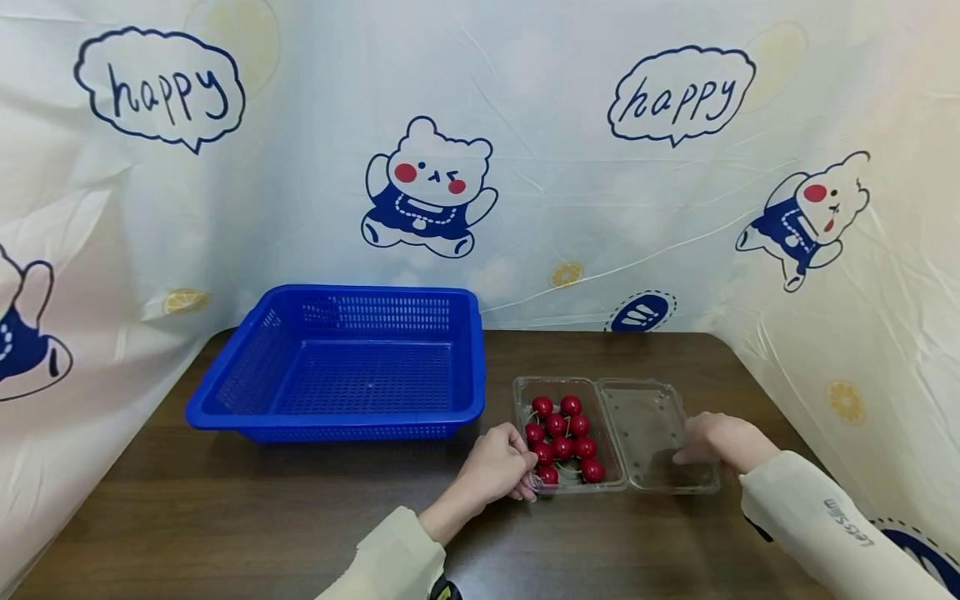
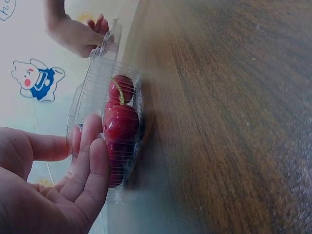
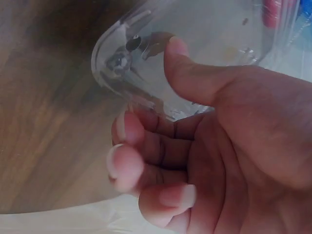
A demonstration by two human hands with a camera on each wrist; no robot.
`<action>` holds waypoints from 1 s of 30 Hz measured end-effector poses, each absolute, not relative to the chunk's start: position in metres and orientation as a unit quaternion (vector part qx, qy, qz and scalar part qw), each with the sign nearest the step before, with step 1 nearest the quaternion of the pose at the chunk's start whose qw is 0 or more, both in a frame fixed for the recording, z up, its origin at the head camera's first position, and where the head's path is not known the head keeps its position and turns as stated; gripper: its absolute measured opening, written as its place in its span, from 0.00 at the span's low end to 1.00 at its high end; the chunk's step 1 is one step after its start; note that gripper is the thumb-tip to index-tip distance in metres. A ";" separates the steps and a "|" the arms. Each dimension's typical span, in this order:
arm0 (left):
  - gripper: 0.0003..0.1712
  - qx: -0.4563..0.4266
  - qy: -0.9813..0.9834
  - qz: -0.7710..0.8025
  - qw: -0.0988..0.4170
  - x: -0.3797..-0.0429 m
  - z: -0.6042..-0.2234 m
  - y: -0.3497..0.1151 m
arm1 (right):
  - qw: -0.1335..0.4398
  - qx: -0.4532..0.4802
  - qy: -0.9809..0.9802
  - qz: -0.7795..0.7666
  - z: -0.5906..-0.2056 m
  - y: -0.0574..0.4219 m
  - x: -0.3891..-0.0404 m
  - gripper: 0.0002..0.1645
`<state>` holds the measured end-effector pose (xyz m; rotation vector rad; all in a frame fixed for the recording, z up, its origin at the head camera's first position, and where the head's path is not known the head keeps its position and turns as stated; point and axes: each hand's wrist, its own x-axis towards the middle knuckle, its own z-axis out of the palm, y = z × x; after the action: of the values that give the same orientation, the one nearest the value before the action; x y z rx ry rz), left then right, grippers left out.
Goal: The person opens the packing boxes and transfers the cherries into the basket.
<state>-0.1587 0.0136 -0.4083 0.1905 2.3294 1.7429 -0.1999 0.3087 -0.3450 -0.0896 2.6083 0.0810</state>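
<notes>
A clear plastic box [image 1: 611, 442] lies opened flat on the table, with several red cherries [image 1: 562, 448] in its left half. My left hand [image 1: 495, 467] grips the box's left wall near the front corner, the thumb at the rim and fingers against the outside, as the left wrist view shows. On the other side, my right hand [image 1: 723, 442] holds the edge of the clear lid [image 1: 645, 429]. In the right wrist view its thumb lies over the lid and its fingers [image 3: 129, 168] curl at the edge.
A blue plastic basket [image 1: 480, 400] with slotted walls stands to the left of the box. The dark wooden table [image 1: 300, 517] extends in front of it. A printed curtain [image 1: 540, 208] hangs behind the table and at both sides.
</notes>
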 end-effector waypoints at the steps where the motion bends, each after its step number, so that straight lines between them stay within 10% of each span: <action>1: 0.05 0.064 0.794 0.593 0.112 -0.159 -0.408 0.014 | 0.269 -0.037 0.962 0.031 -0.346 0.309 -0.200 0.18; 30: 0.05 0.050 0.789 0.601 0.115 -0.159 -0.409 0.015 | 0.265 -0.070 0.962 0.014 -0.371 0.304 -0.204 0.18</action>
<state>-0.1587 0.0147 -0.4095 0.1455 2.3130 1.7629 -0.2041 0.3039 -0.3705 -0.1880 2.5982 0.0369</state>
